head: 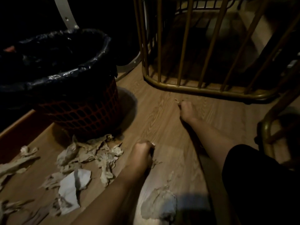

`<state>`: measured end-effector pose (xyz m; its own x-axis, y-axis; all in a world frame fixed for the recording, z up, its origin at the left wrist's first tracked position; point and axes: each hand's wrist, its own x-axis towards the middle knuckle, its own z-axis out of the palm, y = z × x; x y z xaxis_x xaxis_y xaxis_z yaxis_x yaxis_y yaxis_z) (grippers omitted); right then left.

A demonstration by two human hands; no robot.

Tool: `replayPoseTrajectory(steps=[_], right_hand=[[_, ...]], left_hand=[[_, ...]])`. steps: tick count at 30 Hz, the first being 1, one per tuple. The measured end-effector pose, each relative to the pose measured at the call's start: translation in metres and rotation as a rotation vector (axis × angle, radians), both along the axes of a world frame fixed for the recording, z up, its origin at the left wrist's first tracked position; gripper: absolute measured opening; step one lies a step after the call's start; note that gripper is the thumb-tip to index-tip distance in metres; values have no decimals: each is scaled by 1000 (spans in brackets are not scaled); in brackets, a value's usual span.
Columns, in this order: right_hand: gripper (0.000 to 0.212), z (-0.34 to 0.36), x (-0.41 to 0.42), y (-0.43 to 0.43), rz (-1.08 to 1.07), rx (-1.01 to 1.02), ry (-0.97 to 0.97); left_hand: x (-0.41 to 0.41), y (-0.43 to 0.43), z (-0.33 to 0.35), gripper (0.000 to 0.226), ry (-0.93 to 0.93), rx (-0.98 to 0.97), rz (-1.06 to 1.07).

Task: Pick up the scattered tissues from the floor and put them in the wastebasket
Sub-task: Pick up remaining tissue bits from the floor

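Crumpled tissues [90, 153] lie scattered over the wooden floor in front of the wastebasket [78, 111], a red mesh bin lined with a black bag. My left hand [142, 151] is down on the floor beside the pile, fingers closed around a small tissue scrap. My right hand [186, 109] reaches farther out, fingertips pinched on a tiny scrap near the gold frame. A white tissue [73, 189] and a grey wad [159, 203] lie near my forearm.
A gold metal barred frame [194, 88] stands on the floor at the upper right, with another gold piece [266, 135] at the right edge. A dark wooden ledge [21, 125] borders the floor on the left. A white curved bar [66, 17] rises behind the bin.
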<state>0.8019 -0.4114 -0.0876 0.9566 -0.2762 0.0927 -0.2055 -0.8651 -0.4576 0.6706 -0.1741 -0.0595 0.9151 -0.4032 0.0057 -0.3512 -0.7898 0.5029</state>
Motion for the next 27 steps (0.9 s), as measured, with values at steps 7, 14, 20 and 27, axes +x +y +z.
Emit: replayPoseTrajectory(steps=[7,14,20,27], right_hand=[[13,16,-83,-12,-273,671,-33],[23,-10,-187,-25,-302,481,-3],[19,14,-232,31,-191,373,-52],[17,30,-250,88,-27,444,-69]], left_hand=[[-35,-5,1,19,-53,-108,-75],[-60,12,-13,21,20,123,46],[-93,18,-1,13,3,-39,145],[-151,29,0,39,-14,-39,-156]])
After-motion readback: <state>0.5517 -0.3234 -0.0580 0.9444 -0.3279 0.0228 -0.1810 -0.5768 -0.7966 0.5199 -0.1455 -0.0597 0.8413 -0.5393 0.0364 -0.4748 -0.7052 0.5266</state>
